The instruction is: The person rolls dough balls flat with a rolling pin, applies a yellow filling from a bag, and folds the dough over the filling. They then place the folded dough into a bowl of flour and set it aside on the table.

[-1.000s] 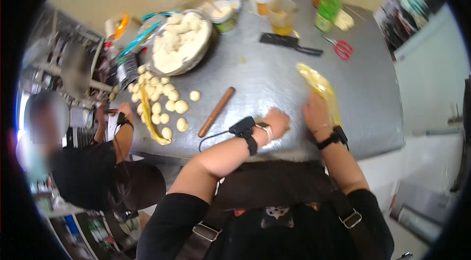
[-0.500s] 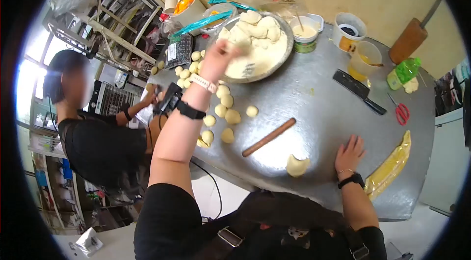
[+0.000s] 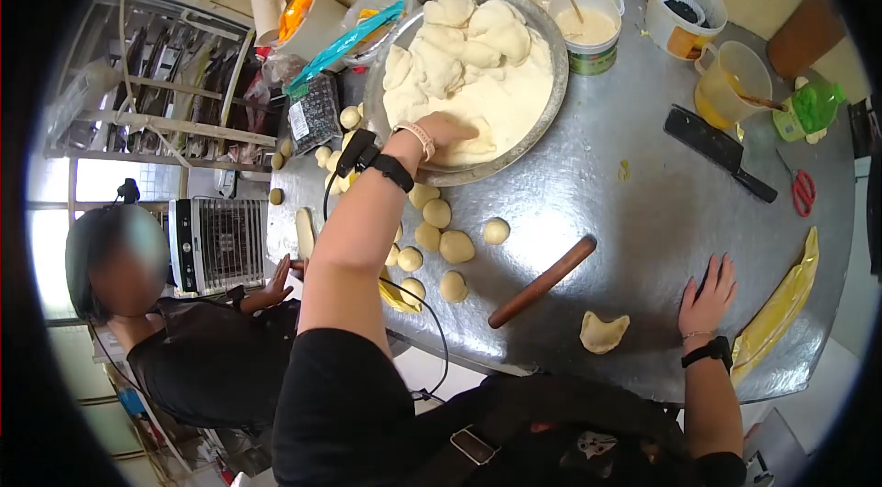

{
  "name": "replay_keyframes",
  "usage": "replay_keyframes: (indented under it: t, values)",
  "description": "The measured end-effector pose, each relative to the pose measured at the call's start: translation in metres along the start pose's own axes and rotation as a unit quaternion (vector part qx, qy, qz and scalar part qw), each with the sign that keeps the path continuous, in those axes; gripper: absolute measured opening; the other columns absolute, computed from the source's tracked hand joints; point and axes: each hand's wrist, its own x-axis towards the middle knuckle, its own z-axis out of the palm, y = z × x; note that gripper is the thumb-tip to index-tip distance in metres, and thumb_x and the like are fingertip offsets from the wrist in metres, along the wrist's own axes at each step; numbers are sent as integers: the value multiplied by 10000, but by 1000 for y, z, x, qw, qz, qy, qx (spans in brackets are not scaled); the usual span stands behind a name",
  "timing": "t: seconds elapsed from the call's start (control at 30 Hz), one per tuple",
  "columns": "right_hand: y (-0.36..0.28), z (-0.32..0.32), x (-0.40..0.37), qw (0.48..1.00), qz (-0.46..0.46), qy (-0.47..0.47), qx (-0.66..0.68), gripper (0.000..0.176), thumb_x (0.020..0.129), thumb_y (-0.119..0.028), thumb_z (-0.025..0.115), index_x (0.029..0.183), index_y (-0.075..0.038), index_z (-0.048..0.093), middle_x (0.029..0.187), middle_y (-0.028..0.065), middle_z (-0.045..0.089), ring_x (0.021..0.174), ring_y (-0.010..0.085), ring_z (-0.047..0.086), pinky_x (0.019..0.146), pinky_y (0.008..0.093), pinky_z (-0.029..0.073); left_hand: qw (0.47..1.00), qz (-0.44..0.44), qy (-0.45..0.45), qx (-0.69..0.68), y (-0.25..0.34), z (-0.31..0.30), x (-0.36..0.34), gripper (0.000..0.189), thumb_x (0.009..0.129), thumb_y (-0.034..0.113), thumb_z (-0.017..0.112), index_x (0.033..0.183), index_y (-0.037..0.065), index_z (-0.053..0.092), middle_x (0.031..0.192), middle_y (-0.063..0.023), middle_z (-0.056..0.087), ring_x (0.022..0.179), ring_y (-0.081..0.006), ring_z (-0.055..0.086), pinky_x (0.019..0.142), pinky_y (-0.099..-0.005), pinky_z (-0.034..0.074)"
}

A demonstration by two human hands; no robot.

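Note:
My left hand (image 3: 445,131) reaches into a wide metal bowl (image 3: 557,101) of pale powder with large whitish lumps (image 3: 482,37). Its fingers are together, pressed into the powder at the near side; what they hold, if anything, is hidden. My right hand (image 3: 707,296) lies flat on the metal table, fingers stretched and holding nothing. Left of it sits a folded piece of dough (image 3: 604,332). A wooden rolling pin (image 3: 543,282) lies between that dough and several dough balls (image 3: 456,246). A long yellow plastic-wrapped strip (image 3: 779,308) is right of my right hand.
A cleaver (image 3: 706,140), red-handled scissors (image 3: 803,193) and a green bottle (image 3: 808,110) lie at the right. Tubs (image 3: 682,18) and a measuring jug (image 3: 733,83) stand along the back. A co-worker (image 3: 207,349) is at the left; a cable (image 3: 446,331) hangs beside my left arm.
My left hand has gone from above the bowl down into the powder. My view has shifted. The co-worker has turned and leaned lower; my right hand still rests on the table.

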Motion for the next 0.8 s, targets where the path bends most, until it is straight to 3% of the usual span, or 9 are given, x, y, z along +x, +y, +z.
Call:
replay_keyframes:
  t: [0.1,0.2,0.27,0.33,0.43,0.53,0.63,0.73,0.8]
  values:
    - [-1,-1,1,1000,-1,3,5,581,912,-257,517,1447,-68,395,1535,165,317,1420,379,279,1128,572,206,931,54,277,231,18,24,-7,367,808,367,684,1026,72,676,944,-184,673,840,-356,643,743,-407,507]
    - [-2,-2,1,1000,-1,4,7,583,909,-254,521,1447,-69,398,1536,163,316,1423,377,275,1129,570,203,942,258,212,-25,3,27,28,231,810,181,621,1003,56,643,934,-198,639,861,-386,612,770,-421,499]
    - [-1,-2,2,1000,2,0,8,584,907,-251,524,1447,-69,399,1536,164,316,1424,377,273,1130,568,200,937,291,191,10,10,41,26,219,782,23,561,986,23,638,991,-196,620,971,-367,586,842,-418,479]
    - [-1,-2,2,1000,4,-3,6,586,906,-247,526,1449,-68,396,1536,165,316,1424,378,271,1130,568,198,911,302,277,40,8,51,18,191,764,60,588,944,46,650,957,-176,621,962,-356,585,869,-414,469]
    - [-1,-3,0,1000,1,3,15,588,907,-242,529,1451,-66,391,1539,165,312,1426,378,268,1128,568,196,916,289,193,199,0,28,4,166,741,122,628,898,72,645,921,-143,615,940,-335,583,872,-409,463]
    - [7,1,0,1000,-4,4,19,590,908,-241,529,1452,-63,387,1542,165,309,1427,377,268,1126,570,199,974,194,87,74,13,-12,-10,216,743,224,706,808,71,568,875,-116,593,853,-315,574,766,-398,458]
    - [2,5,0,1000,-10,1,11,591,909,-239,531,1453,-60,384,1545,165,306,1426,377,269,1124,572,203,873,418,252,-10,7,3,-4,291,788,252,764,877,57,567,919,-118,609,796,-286,586,690,-378,472]
    - [6,0,1,1000,-14,1,-2,593,910,-239,532,1456,-66,382,1549,166,302,1426,378,270,1124,569,205,931,342,124,-35,12,13,2,219,822,206,721,930,62,597,1016,-133,620,899,-290,596,780,-364,485]
    - [3,-2,1,1000,-5,-10,0,593,910,-241,533,1457,-70,383,1551,164,299,1426,378,270,1127,566,204,917,365,155,-49,21,25,13,200,862,147,648,1040,64,610,1072,-150,621,977,-307,592,862,-370,474]
